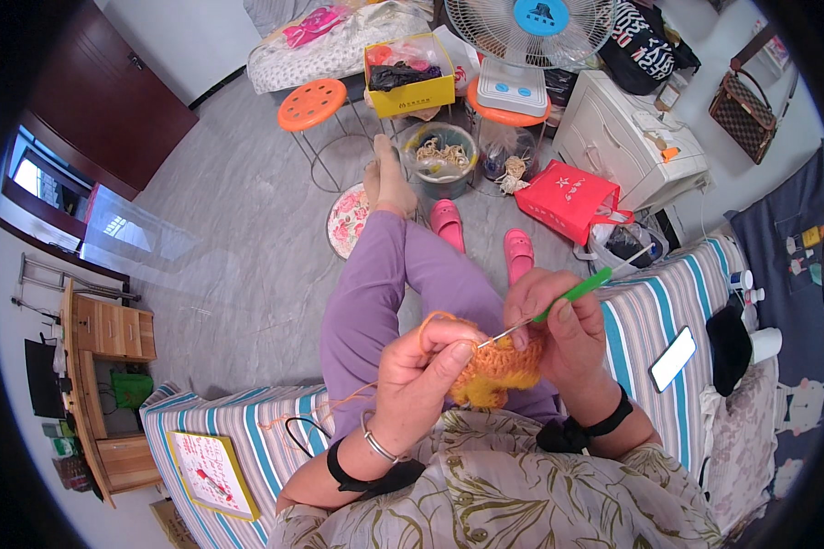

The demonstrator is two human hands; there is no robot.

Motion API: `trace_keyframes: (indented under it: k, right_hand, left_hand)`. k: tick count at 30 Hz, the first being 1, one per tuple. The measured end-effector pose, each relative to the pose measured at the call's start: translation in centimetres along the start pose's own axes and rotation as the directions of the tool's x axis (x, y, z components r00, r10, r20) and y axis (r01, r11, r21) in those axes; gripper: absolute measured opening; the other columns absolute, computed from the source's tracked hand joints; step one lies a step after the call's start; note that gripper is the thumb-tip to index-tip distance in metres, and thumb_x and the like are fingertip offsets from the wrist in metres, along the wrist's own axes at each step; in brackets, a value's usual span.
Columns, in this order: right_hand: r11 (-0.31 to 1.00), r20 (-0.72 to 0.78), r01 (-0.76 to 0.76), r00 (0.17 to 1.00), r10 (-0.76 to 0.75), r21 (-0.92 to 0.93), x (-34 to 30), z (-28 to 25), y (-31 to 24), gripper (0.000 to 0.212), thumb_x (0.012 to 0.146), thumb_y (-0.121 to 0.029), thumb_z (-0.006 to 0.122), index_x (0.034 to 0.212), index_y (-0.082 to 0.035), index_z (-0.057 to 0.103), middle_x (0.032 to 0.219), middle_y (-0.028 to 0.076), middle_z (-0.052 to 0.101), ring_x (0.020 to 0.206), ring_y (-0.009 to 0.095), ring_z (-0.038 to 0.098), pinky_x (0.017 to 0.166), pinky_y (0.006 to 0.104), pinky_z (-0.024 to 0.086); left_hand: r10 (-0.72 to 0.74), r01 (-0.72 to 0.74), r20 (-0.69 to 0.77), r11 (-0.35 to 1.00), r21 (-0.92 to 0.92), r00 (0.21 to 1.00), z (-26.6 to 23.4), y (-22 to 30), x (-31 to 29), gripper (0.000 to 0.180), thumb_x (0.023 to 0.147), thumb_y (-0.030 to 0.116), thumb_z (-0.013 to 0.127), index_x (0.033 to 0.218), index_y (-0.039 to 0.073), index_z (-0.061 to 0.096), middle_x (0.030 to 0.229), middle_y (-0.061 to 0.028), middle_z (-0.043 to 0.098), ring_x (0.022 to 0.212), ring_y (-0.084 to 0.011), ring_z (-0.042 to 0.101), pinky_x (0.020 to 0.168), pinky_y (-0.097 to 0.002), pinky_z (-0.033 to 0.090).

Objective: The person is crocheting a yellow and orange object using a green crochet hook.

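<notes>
Above my lap, my left hand [418, 371] pinches the edge of an orange and yellow crochet piece [487, 380], its fingers closed. Orange yarn loops over the left fingers and trails down beside my left forearm. My right hand [569, 337] is closed round a crochet hook [584, 291] with a green handle. The hook's metal shaft points left, its tip at the upper edge of the piece near my left thumb. Fingers of my right hand also touch the piece's right side. Part of the piece is hidden behind both hands.
I sit on a striped bedcover [652, 316]; a lit phone [673, 360] lies to the right, a boxed book [212, 474] to the left. Ahead are orange stools [312, 104], a bucket with yarn [441, 174], pink clogs [447, 224], a red bag [569, 201] and a fan [531, 27].
</notes>
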State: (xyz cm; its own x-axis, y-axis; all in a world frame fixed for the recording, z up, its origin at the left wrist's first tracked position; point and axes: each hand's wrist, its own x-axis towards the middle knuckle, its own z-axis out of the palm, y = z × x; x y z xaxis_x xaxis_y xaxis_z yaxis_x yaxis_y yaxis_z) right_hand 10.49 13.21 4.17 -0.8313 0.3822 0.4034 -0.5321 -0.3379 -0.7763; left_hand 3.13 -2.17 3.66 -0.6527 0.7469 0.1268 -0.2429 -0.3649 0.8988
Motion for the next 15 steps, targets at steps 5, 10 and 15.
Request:
trace_keyframes:
  k: [5,10,15]
  right_hand:
    - [0.992,0.015,0.037,0.999,-0.036,-0.12,-0.1,-0.3,-0.3,0.023,0.096,-0.02,0.046,0.09,0.0,0.056,0.078,0.008,0.055,0.072,0.017,0.052,0.069,0.031,0.043]
    - [0.968,0.048,0.09,0.996,-0.081,-0.233,-0.4,-0.8,-0.6,0.019,0.094,-0.016,0.048,0.089,0.0,0.057,0.078,0.009,0.058,0.075,0.019,0.054,0.072,0.033,0.044]
    - [0.971,0.055,0.082,0.996,-0.071,-0.225,-0.5,-1.1,-0.4,0.014,0.091,-0.012,0.052,0.092,0.0,0.059,0.08,0.01,0.06,0.077,0.02,0.056,0.071,0.0325,0.045]
  left_hand:
    - [0.002,-0.001,-0.015,0.997,0.079,1.0,0.1,0.1,0.0,0.013,0.093,0.007,0.053,0.099,-0.002,0.06,0.09,-0.0032,0.058,0.08,-0.0064,0.051,0.072,-0.0206,0.041]
    - [0.036,-0.034,-0.005,0.972,0.23,0.999,0.1,0.2,0.0,0.014,0.093,0.007,0.052,0.099,-0.001,0.062,0.086,-0.0014,0.056,0.073,-0.0051,0.048,0.066,-0.0196,0.039]
    - [0.013,-0.011,-0.006,0.962,0.271,1.0,0.2,0.4,-0.1,0.014,0.094,0.008,0.052,0.099,0.001,0.062,0.081,0.0006,0.051,0.068,-0.0043,0.042,0.061,-0.0195,0.035]
